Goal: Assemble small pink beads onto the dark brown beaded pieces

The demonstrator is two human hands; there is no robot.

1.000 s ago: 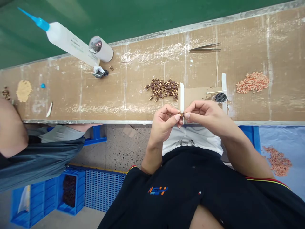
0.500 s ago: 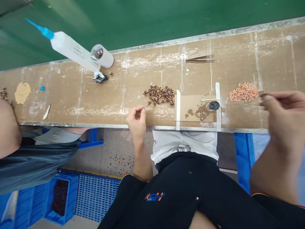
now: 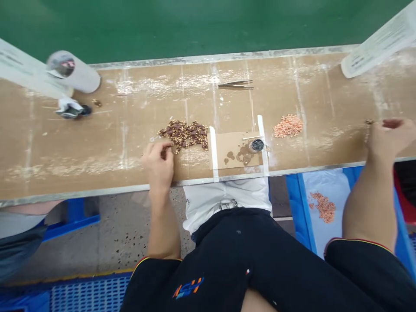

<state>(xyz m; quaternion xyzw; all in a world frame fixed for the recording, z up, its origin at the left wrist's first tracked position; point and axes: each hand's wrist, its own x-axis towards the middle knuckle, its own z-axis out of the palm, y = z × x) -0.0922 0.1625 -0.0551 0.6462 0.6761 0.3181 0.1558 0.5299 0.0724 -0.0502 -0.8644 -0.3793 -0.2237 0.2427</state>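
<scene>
Two fingertips of the right hand [image 3: 388,138], thumb and forefinger, are pinched narrow on a small brown piece [image 3: 369,122]. The piece sticks out to the left of the tips, just above the bench [image 3: 97,143], far out on the right side. The other fingers of that hand are folded under. The forearm runs down off the front edge, over a blue bin [image 3: 294,203].

The left hand [image 3: 158,164] lies palm down on the bench. Its fingers [image 3: 166,149] are curled close together, with the tips touching the near left edge of the brown pile [image 3: 186,132]. Whether they grip anything there cannot be told. The hands are well apart.

Just right of the brown pile lies a card [image 3: 227,147], bounded by two strips of white tape [image 3: 212,149] that run to the front edge. On the card's right part sits a small dark round dish [image 3: 258,145], with brown smears [image 3: 239,156] beside it. A pink pile [image 3: 288,125] lies on the bench between the card and the right hand. Tweezers [image 3: 235,84] lie behind the card, near the back edge. Far left a white tube [image 3: 76,73] lies on its side, with a white clip [image 3: 68,107] near it. More pink bits [image 3: 320,207] lie in the bin on a white sheet.
</scene>
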